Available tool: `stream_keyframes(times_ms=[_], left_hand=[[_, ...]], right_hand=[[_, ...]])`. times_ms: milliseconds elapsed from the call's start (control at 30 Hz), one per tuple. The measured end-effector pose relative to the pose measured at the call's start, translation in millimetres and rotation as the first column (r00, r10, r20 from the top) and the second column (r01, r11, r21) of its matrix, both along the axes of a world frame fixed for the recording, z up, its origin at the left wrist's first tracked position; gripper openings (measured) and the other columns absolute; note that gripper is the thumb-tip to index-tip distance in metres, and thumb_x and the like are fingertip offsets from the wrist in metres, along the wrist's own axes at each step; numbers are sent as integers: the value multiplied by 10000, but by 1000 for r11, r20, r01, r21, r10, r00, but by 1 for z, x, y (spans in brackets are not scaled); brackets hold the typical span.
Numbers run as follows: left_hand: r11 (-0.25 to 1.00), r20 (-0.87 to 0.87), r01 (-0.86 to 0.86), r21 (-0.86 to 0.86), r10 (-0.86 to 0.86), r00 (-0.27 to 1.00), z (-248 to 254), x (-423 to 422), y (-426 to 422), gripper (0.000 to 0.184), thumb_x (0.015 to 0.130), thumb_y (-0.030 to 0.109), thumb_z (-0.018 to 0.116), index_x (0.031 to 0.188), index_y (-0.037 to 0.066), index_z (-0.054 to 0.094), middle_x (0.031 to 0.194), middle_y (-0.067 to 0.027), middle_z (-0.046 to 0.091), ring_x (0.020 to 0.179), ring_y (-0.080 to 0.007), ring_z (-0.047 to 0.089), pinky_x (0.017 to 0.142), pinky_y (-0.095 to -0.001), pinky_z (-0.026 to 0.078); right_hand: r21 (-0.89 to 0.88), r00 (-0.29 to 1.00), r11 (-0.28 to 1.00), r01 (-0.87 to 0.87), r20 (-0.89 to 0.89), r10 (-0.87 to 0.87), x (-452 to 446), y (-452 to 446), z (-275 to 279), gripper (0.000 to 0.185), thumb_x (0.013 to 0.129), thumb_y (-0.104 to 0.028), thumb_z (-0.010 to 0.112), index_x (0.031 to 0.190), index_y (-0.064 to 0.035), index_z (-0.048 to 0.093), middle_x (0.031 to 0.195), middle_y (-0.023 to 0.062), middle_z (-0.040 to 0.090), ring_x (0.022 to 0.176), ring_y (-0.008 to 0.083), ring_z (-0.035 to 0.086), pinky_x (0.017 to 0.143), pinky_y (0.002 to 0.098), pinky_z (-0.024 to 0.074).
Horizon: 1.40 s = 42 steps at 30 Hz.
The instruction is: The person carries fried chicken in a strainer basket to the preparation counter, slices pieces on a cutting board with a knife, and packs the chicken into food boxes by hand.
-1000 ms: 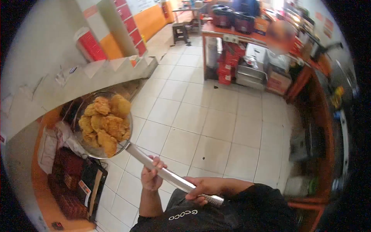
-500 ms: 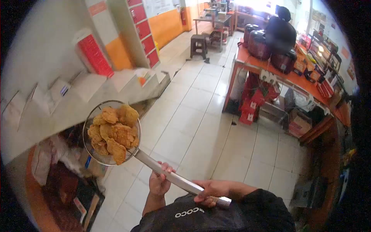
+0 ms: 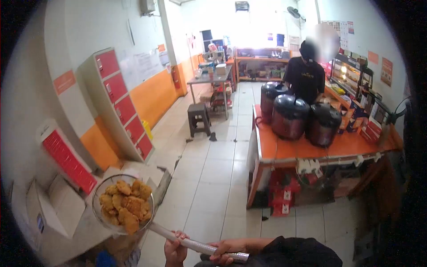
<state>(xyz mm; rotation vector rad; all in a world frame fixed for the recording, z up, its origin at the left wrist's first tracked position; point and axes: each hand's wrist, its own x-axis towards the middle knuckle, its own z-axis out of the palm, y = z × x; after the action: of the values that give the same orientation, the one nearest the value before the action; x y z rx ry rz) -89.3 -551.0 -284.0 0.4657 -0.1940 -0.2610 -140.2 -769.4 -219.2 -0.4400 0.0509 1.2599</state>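
A round wire strainer with a long metal handle is held out to the front left. Several pieces of golden fried chicken are heaped in its basket. My left hand grips the handle on the side nearer the basket. Farther down, close to the handle's end, my right hand is wrapped round it. The basket hangs in front of a white ledge, apart from it as far as I can tell.
On an orange table at right stand three rice cookers; a person in black is behind them. Red lockers line the left wall. A stool stands on the tiled floor near a metal table.
The view has tilted up, bringing more of the room and the person behind the table into sight. Both hands still hold the strainer, which appears lower and slightly left in the view.
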Motion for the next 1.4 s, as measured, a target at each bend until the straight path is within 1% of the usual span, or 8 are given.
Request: stream_keyframes(times_ms=[67,100,233,500,767,1000,1100,1400], left_hand=[[999,12,-27,34,27,1000,-11,67,-12,414,776,5,636,1137,38,435,977,-53,462,953,-212,496,935,-421,402],[937,188,-86,338,22,982,-16,100,-17,326,852,165,606,1106,11,470,933,-26,473,890,-149,447,875,-319,342],[990,73,134,-30,-132,989,-7,235,-58,401,805,14,600,1159,75,422,987,-56,444,969,-212,472,957,-429,365],[869,57,469,-158,-466,883,-2,467,-193,444,796,-27,574,1204,89,444,979,-39,441,971,-201,469,988,-406,352],[850,20,522,-69,-522,853,-11,672,-336,469,756,-30,616,1172,113,452,973,-34,443,971,-200,468,979,-397,345],[860,5,511,-10,-511,860,-1,834,-432,468,755,-40,611,1170,84,434,983,-43,448,981,-211,470,982,-411,341],[840,10,542,-19,-542,841,-13,917,-485,484,753,-46,605,1181,84,423,986,-42,448,987,-211,470,985,-419,348],[695,-1,707,-130,-713,701,-20,1102,-697,497,729,-78,581,1174,61,409,969,-47,434,938,-205,485,955,-404,388]], right_hand=[[-39,1000,999,15,11,-14,66,-18,-2,576,893,-41,491,1367,-163,188,621,-27,364,449,41,363,370,184,336],[-29,1000,999,18,-1,-18,98,-26,-9,575,893,-40,490,1367,-162,189,621,-27,364,445,42,357,371,186,338],[-117,983,981,153,124,-139,204,-44,13,581,883,-41,506,1356,-123,179,664,-7,389,449,45,357,387,187,346],[-225,927,903,365,175,-331,383,-147,21,647,861,-68,572,1351,-111,151,685,0,416,476,49,408,395,200,366],[-256,901,864,432,155,-405,571,-284,8,648,860,-63,571,1357,-104,156,676,-9,413,468,36,396,389,179,352],[-94,890,886,453,91,-446,738,-390,7,622,862,-37,546,1350,-106,166,690,11,415,469,40,380,392,184,357],[-166,871,859,483,194,-452,815,-438,-1,623,856,-32,545,1349,-105,171,691,15,418,470,41,382,390,185,355],[-183,729,706,685,154,-667,967,-592,7,612,849,-66,564,1337,-115,196,654,-3,387,463,57,387,379,199,350]])
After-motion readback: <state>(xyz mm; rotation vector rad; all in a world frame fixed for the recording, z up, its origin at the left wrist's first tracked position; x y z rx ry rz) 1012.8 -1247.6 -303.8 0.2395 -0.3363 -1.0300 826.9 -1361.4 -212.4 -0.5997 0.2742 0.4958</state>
